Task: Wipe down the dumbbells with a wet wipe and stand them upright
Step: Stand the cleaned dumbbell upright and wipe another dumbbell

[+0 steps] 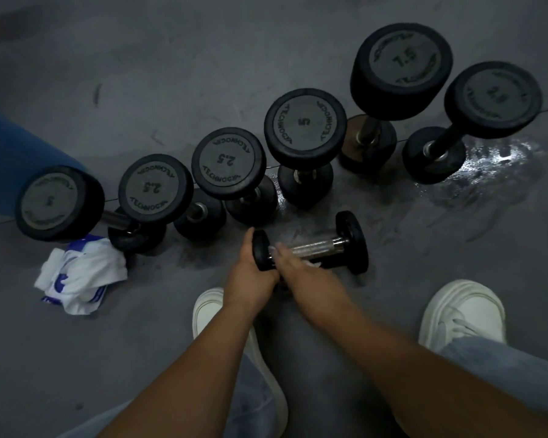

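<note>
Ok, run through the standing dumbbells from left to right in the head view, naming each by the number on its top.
blurred-number dumbbell → first 2.5 dumbbell → second 2.5 dumbbell → 5 dumbbell → 7.5 dumbbell → far-right dumbbell, whose number is too blurred to be sure of.

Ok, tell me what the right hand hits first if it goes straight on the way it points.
The right hand points forward-left across the handle of the lying dumbbell. First it would meet that dumbbell's black end, gripped by the left hand; behind that, probably the upright 2.5 dumbbell.
</note>
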